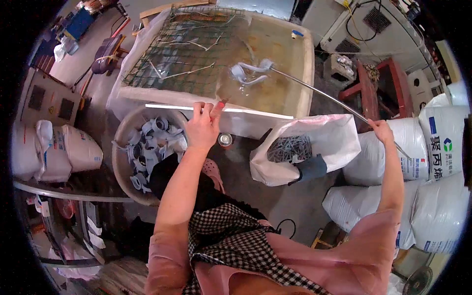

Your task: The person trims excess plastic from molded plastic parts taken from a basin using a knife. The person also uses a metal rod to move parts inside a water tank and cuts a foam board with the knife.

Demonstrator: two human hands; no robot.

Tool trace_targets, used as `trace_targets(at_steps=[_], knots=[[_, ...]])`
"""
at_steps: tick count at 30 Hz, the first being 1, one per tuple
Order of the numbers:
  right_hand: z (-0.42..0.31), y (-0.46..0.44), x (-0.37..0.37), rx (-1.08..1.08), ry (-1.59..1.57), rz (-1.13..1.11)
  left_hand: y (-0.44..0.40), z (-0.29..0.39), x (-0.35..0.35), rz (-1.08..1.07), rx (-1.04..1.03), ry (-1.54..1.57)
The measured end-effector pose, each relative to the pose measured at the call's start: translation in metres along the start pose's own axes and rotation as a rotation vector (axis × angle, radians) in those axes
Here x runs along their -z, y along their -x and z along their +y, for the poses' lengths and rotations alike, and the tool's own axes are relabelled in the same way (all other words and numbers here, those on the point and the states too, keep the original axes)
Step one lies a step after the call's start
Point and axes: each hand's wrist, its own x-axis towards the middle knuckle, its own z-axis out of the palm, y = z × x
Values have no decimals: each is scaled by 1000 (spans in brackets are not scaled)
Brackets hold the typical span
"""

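My right hand (382, 132) is closed around a long thin metal rod (329, 99). The rod's far end reaches over the water tank (308, 64) and touches pale grey curved plastic pieces (248, 72) at the water surface. At the tank's near edge, my left hand (202, 123) is closed on a small red-handled tool (219, 106), beside a white strip (255, 112) lying along that edge. Green netting (169, 54) with thin sticks on it covers the tank's left part.
A round tub (119, 162) of grey plastic pieces stands left of my legs. An open white sack (339, 140) holds thin grey pieces and a dark cloth. A can (225, 139) stands on the floor. Filled sacks (442, 142) are stacked right, near a red metal frame (398, 86).
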Motion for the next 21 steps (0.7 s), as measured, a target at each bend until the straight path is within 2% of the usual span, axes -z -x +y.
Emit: trace_targets(at_steps=[10,12,18,21], knots=[[-117,-61,-27,99,2,-99,-7,-2,-6,-18,37,34],[-141,-84,-39,181,-11,-110,-10,-1,-4,16,35,36],[-216,-135,-67,354,-84,-112,-13,-4,-4,-66,45,65],[-256,-162,-89,354,-108,-144,-18,-9,-12,12,-1,80]])
